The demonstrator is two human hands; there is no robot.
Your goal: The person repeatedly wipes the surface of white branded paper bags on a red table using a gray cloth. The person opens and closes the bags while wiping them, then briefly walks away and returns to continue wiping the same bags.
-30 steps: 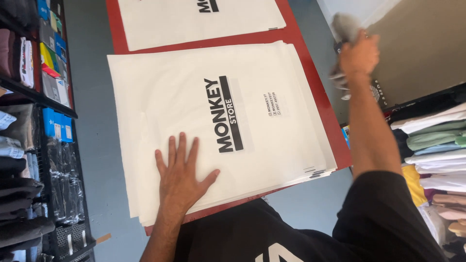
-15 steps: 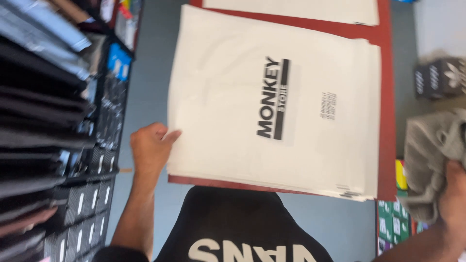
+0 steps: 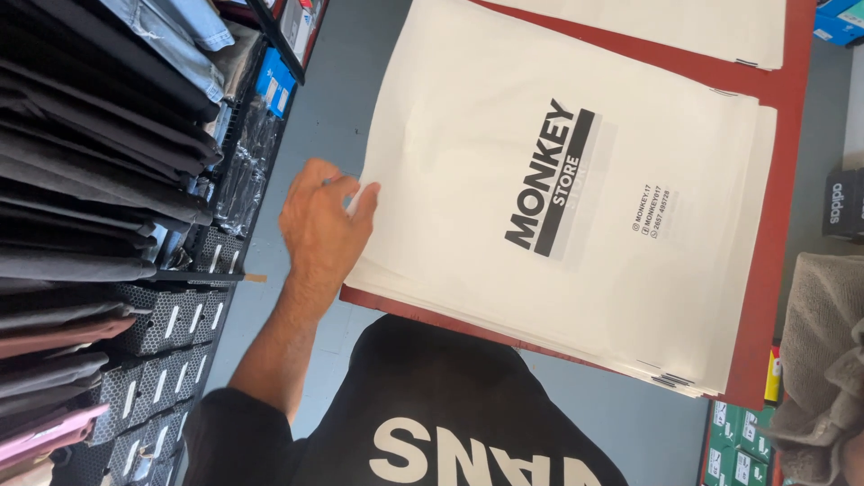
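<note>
A stack of flat white bags (image 3: 468, 180) with a black printed logo lies on a red table (image 3: 765, 297). My left hand (image 3: 319, 225) is at the stack's left edge, fingers curled over the edge of the top bag and fingertips on its surface. My right hand is out of frame. A grey knitted garment (image 3: 819, 360) hangs at the right edge of the view, its holder hidden. I wear a black shirt (image 3: 432, 414) with white lettering.
A second stack of white bags (image 3: 684, 22) lies further along the red table. Dark shelves of folded clothes (image 3: 81, 180) and packaged items (image 3: 243, 171) stand close on the left. Green and blue boxes (image 3: 742, 450) sit at the lower right. Grey floor (image 3: 333, 99) runs between.
My left hand slid from the top of the stack to its left edge and curled there. My right arm came down from the shelf with the grey garment and left the view.
</note>
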